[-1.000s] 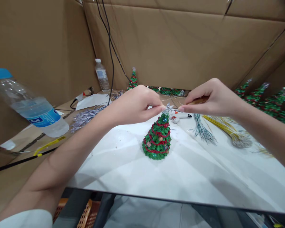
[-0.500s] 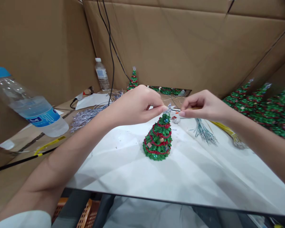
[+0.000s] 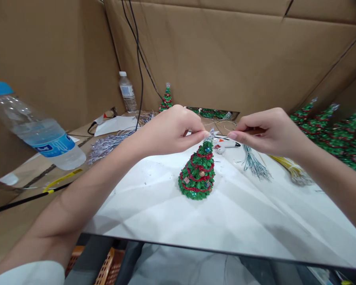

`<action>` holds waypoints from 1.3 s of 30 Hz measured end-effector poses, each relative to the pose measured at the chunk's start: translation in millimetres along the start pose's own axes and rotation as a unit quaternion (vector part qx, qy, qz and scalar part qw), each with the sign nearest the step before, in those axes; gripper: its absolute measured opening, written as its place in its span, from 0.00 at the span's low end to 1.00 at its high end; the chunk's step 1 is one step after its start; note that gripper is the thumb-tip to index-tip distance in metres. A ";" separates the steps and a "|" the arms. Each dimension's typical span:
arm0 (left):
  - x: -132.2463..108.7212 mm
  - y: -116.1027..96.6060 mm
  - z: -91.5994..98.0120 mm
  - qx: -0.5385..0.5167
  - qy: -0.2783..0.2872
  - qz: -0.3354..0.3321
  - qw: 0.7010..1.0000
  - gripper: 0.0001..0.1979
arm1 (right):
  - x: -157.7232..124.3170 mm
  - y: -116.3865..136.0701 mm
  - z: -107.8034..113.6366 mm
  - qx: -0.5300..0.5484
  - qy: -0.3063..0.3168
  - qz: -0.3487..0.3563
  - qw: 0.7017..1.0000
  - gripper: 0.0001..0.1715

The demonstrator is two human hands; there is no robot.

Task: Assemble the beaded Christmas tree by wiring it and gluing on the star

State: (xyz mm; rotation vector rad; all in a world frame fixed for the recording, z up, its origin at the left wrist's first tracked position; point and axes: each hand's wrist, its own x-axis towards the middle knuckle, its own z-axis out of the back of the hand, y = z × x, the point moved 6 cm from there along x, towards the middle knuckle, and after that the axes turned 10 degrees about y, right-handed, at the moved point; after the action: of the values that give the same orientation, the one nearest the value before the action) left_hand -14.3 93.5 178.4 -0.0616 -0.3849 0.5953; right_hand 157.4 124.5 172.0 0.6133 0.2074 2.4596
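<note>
A small green Christmas tree (image 3: pixel 197 172) with red garlands and tiny ornaments stands on the white sheet (image 3: pixel 231 213). My left hand (image 3: pixel 169 130) pinches the clear star topper (image 3: pixel 209 136) at the tree's tip. My right hand (image 3: pixel 267 130) is closed to the right of the tip, fingers pinched, with a brownish thing partly hidden inside them; a thin strand seems to run from it toward the topper. Behind the tip lies a white glue pen (image 3: pixel 225 144).
Bundles of green wires (image 3: pixel 253 164) and yellow wires (image 3: pixel 290 168) lie at right, silver stars (image 3: pixel 106 144) at left. Water bottles stand near left (image 3: pixel 38 130) and at the back (image 3: pixel 127 93). Finished trees (image 3: pixel 329 128) line the right; another tree (image 3: pixel 166 99) stands far back. Cardboard walls enclose the table.
My right hand moved in toward the tree tip, then drew back to the right. My left hand stayed pinched on the topper. The tree has not moved.
</note>
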 end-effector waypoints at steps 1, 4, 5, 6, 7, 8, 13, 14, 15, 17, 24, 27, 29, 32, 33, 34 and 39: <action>-0.1 0.2 0.2 -0.002 -0.002 -0.001 1.000 0.19 | 1.7 -3.0 -2.0 0.036 0.015 -0.013 0.999 0.30; -0.3 0.9 0.4 -0.005 -0.004 -0.006 1.000 0.18 | 5.7 -15.7 -13.3 0.148 0.082 -0.065 0.983 0.32; -0.3 1.2 0.3 -0.006 -0.004 -0.008 1.000 0.18 | 6.5 -20.2 -18.0 0.182 0.105 -0.079 0.974 0.31; -0.3 1.5 0.0 -0.007 -0.003 -0.009 1.000 0.18 | 7.2 -24.3 -22.8 0.214 0.125 -0.090 0.965 0.30; -0.2 1.8 -0.2 -0.008 -0.002 -0.010 1.000 0.18 | 7.8 -28.2 -27.5 0.244 0.141 -0.099 0.954 0.30; -0.2 2.1 -0.4 -0.010 -0.002 -0.011 1.000 0.18 | 8.2 -31.8 -32.4 0.273 0.156 -0.108 0.943 0.29; 0.2 2.7 -0.5 -0.013 -0.002 -0.008 1.000 0.19 | 8.8 -42.4 -55.5 0.381 0.201 -0.129 0.893 0.32; 0.3 2.6 -0.5 -0.014 -0.002 -0.009 1.000 0.19 | 9.2 -43.0 -58.8 0.394 0.199 -0.124 0.889 0.33; 0.4 2.5 -0.6 -0.015 -0.002 -0.010 1.000 0.19 | 9.6 -43.4 -61.8 0.404 0.195 -0.117 0.886 0.33; 0.6 2.4 -0.7 -0.019 -0.002 -0.013 1.000 0.18 | 10.9 -43.7 -67.3 0.416 0.184 -0.101 0.885 0.33; 0.6 7.7 0.0 -0.006 -0.005 0.014 1.000 0.17 | 17.1 -50.9 -51.4 0.467 -0.023 -0.084 0.880 0.30; 0.3 9.5 0.4 0.001 -0.001 0.030 1.000 0.17 | 14.0 -48.0 -42.5 0.420 -0.040 -0.108 0.900 0.30; 0.2 9.9 0.6 0.002 0.002 0.038 0.999 0.16 | 9.1 -44.5 -38.5 0.381 -0.044 -0.127 0.915 0.31; 0.1 9.9 1.2 -0.001 0.007 0.049 0.999 0.14 | -1.9 -39.1 -35.5 0.329 -0.069 -0.161 0.928 0.31; 0.0 9.9 1.4 0.000 0.010 0.053 0.999 0.13 | -6.1 -36.9 -35.4 0.322 -0.084 -0.168 0.928 0.30; -0.1 10.0 1.6 0.000 0.012 0.057 0.998 0.13 | -10.6 -34.7 -35.6 0.321 -0.101 -0.174 0.925 0.29; -0.9 9.6 3.0 -0.005 0.019 0.059 0.998 0.13 | -31.0 -25.7 -47.0 0.358 -0.166 -0.183 0.900 0.26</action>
State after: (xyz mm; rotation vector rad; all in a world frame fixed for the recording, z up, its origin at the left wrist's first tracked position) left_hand -21.3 100.8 179.2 -0.1065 -0.3491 0.7074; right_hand 170.6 127.0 111.6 1.1621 1.0153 1.8311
